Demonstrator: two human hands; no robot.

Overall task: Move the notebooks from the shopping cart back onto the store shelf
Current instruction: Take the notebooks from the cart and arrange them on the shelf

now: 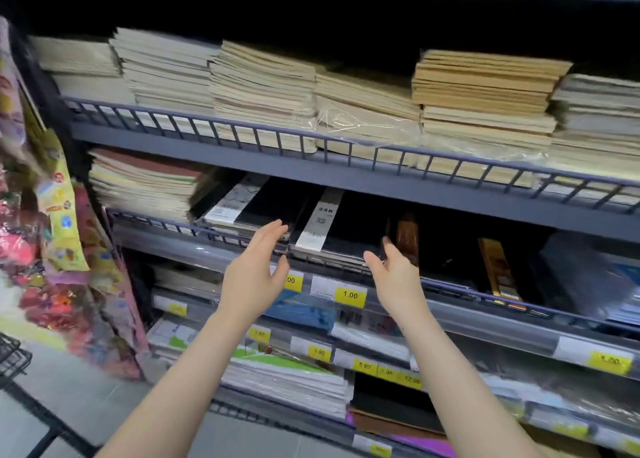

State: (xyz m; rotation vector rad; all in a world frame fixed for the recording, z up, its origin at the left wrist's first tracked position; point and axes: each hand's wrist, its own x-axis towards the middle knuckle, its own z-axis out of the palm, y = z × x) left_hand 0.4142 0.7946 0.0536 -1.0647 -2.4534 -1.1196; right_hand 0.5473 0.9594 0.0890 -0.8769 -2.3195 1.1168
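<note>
Both hands, left hand [254,270] and right hand [393,272], reach open-fingered, holding nothing, toward glossy black notebooks [341,225] banded "25K"; yellow tag [350,295] reads "1.00".

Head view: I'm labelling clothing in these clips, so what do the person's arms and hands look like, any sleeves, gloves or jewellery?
Both forearms are bare as far as the frame shows: no sleeves in view. The left hand and right hand wear no gloves, and no rings, watch or bracelet show on the sides facing the camera. Fingernail detail is too blurred to tell.
</note>
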